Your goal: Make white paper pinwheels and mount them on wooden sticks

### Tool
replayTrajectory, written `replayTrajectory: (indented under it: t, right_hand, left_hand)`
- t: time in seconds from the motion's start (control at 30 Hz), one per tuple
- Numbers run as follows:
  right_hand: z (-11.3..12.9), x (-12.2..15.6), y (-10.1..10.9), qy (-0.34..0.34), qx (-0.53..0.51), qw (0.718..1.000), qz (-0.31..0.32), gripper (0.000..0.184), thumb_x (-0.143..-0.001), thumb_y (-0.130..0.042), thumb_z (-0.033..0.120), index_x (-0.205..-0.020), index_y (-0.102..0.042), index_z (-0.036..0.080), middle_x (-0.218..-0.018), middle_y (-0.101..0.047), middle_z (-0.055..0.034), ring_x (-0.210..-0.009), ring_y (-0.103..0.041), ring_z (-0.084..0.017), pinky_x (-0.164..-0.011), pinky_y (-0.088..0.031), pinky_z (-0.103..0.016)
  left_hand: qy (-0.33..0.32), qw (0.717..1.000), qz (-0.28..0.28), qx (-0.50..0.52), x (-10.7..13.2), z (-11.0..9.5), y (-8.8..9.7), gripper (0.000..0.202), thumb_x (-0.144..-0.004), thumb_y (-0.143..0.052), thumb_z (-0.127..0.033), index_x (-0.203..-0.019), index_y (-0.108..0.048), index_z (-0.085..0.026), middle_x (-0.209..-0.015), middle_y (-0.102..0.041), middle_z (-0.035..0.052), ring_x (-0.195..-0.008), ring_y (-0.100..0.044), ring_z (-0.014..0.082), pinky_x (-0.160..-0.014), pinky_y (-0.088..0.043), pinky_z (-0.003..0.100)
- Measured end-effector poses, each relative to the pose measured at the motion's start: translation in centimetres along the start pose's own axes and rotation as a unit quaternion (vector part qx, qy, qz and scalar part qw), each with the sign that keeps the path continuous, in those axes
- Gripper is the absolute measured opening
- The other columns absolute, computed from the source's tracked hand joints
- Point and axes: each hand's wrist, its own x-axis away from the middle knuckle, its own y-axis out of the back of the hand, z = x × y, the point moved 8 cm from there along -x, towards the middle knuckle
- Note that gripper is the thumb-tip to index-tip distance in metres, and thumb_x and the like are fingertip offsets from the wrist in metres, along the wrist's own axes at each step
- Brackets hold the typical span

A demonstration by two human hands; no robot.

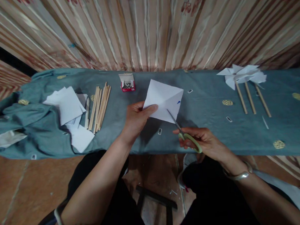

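My left hand (139, 116) pinches a white square sheet of paper (161, 95) by its left edge, thumb on top. Creases cross the sheet, and a small blue mark shows near its right side. In my right hand (197, 139) is a pair of scissors (185, 135) with pale green handles, my fingers through the loops. The blades point up and left over the lower right part of the sheet, near its middle. I cannot tell how far the blades stand apart.
Paper sheets (70, 107) and wooden sticks (100, 108) lie left on the blue-green cloth (205, 110). A red box of small metal pieces (127, 82) stands at the back. Paper pinwheels (241, 73) on sticks lie right. A pleated curtain (142, 28) hangs behind.
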Motion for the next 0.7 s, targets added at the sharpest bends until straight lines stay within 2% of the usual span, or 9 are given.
replayTrajectory:
  t: [0.7]
  right_hand:
    - [-0.37,-0.06,0.5,0.001,-0.008,1.0,-0.019,0.037,-0.068,-0.085,0.041,-0.1,-0.079,0.025,-0.067,-0.068,0.0014,-0.054,-0.057,-0.008,-0.054,-0.054,-0.023]
  left_hand:
    - [0.008,1.0,0.012,0.007,0.04,0.35,-0.43,0.014,-0.063,-0.081,-0.027,-0.066,-0.073,-0.015,-0.063,-0.068,-0.0005,-0.058,-0.056,0.0107,-0.056,-0.041,0.023]
